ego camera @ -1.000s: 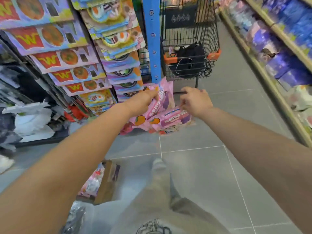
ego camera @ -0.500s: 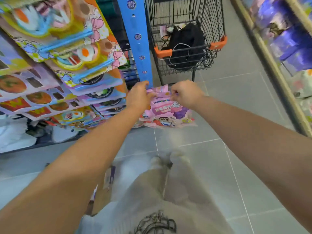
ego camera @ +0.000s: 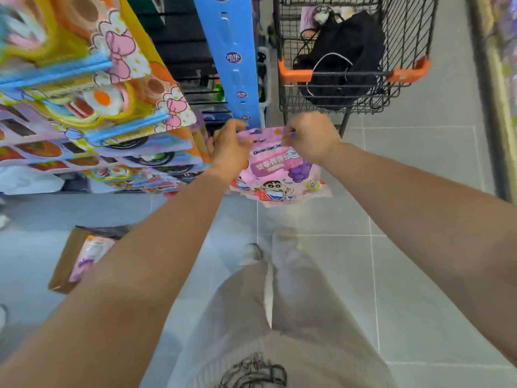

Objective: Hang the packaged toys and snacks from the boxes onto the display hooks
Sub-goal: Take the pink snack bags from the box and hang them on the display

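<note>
**Holding pink snack packets [ego camera: 279, 169] up at the foot of the blue strip [ego camera: 236, 65]**

We see both arms stretched forward, meeting at a small bunch of pink snack packets in the middle of the view. The left hand [ego camera: 229, 148] grips the bunch at its upper left corner, fingers curled round the edge with the knuckles towards us. The right hand [ego camera: 310, 137] pinches the top right edge between thumb and fingertips. The front packet faces us, printed with a cartoon child and purple grapes, and more pink packets fan out behind and below it.

The top edge of the bunch sits right at the lower end of the blue strip, a slotted hanging band with round logos that runs up and out of view. We cannot tell whether any packet is caught on the strip.

Left of the strip, rows of brightly coloured toy packs [ego camera: 112, 93] hang overlapping one another. Beyond the hands stands a wire shopping cart [ego camera: 293, 72] with orange corners, and a black bag [ego camera: 344, 60] lies inside it. Low on the left, an open cardboard box [ego camera: 63, 264] rests on the grey tiled floor [ego camera: 419, 247], with more pink packets showing inside.
</note>
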`<state>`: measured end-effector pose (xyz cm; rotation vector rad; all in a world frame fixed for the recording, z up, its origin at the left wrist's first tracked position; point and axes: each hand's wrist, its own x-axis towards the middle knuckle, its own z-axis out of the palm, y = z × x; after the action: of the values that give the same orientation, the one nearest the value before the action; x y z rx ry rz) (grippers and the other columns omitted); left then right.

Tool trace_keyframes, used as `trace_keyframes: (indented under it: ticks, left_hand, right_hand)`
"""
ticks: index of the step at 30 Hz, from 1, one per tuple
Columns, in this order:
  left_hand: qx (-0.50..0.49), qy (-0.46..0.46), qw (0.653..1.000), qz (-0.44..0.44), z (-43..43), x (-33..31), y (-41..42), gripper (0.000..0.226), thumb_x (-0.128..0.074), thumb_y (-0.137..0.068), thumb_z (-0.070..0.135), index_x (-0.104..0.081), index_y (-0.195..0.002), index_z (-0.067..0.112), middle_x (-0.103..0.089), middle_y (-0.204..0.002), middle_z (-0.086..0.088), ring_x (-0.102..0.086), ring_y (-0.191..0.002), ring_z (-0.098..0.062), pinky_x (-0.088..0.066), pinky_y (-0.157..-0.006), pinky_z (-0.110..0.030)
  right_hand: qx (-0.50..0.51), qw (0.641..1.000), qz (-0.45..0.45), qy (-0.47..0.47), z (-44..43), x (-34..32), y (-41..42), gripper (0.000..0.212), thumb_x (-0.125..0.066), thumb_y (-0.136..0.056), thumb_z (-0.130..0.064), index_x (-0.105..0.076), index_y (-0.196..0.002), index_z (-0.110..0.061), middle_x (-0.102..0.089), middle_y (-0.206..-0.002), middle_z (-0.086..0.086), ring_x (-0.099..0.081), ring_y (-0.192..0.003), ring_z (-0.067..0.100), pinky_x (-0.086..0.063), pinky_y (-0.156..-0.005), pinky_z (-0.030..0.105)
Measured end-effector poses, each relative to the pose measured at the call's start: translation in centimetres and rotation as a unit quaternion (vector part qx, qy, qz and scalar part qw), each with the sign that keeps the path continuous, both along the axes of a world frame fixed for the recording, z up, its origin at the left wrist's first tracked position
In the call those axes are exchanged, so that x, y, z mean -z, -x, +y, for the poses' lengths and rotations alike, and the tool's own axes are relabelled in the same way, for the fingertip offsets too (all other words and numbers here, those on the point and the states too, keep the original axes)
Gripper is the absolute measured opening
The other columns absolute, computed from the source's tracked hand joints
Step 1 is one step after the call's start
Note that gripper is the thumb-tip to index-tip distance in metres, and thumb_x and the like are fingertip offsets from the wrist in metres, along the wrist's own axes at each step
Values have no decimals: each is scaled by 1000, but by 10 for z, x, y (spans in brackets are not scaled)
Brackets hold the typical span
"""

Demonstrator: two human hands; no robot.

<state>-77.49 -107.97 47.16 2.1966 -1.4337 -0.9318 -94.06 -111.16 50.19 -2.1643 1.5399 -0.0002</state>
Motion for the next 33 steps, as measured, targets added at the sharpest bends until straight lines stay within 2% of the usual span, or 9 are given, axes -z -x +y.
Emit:
trace_keyframes:
  ticks: [6, 13, 19, 27, 31, 33]
  left_hand:
    - [-29, 14, 997, -70, -6, 6, 4, 30, -43, -91, 13, -61, -114, 21, -59, -122, -3, -42, -119, -25, -28, -104, -31]
    - [-56, -21, 991, -116, -12, 2, 11, 37, -37, -93, 10, -57, -120, 24, -45, -132, -9, -32, -125, -29, -16, -107, -34]
    - [-49, -42, 993, -96, -11, -1, 10, 37, -39, -91, 8, -54, -120, 24, -41, -132, -8, -28, -127, -28, -11, -109, -34]
    - [-17, -33, 997, -72, -3, 3, 7, 48, -42, -82, -1, -50, -123, 21, -42, -128, -8, -31, -124, -28, -24, -106, -33]
    - [-2, 8, 999, -33, 6, 7, 0, 43, -44, -83, -4, -49, -123, 11, -43, -128, -13, -38, -122, -30, -33, -106, -40]
    - [-15, 37, 999, 4, 8, 2, -2, 39, -44, -85, -2, -49, -122, 9, -44, -126, -14, -44, -119, -28, -37, -103, -41]
  right_hand:
    - [-30, 1000, 6, -5, -18, 6, -7, 22, -58, -90, -20, -70, -104, -8, -69, -104, 15, -61, -100, 31, -45, -79, 32]
    - [-52, 998, -5, 22, -25, 7, -14, 24, -59, -90, -24, -70, -105, -9, -69, -107, 12, -62, -99, 31, -49, -84, 36]
    - [-53, 998, 12, 32, -27, 6, -14, 26, -58, -90, -25, -69, -109, -11, -67, -107, 12, -61, -99, 32, -46, -82, 36]
    - [-18, 997, 67, -29, -31, 11, -25, 26, -57, -90, -23, -69, -111, -12, -67, -105, 17, -60, -101, 36, -48, -83, 38]
    - [-1, 998, 39, -52, -23, 17, -27, 24, -61, -88, -18, -70, -108, -10, -66, -110, 16, -60, -102, 35, -50, -86, 38]
    - [9, 999, 13, -38, -17, 17, -25, 22, -63, -86, -19, -70, -104, -10, -57, -120, 12, -58, -103, 32, -50, -85, 37]
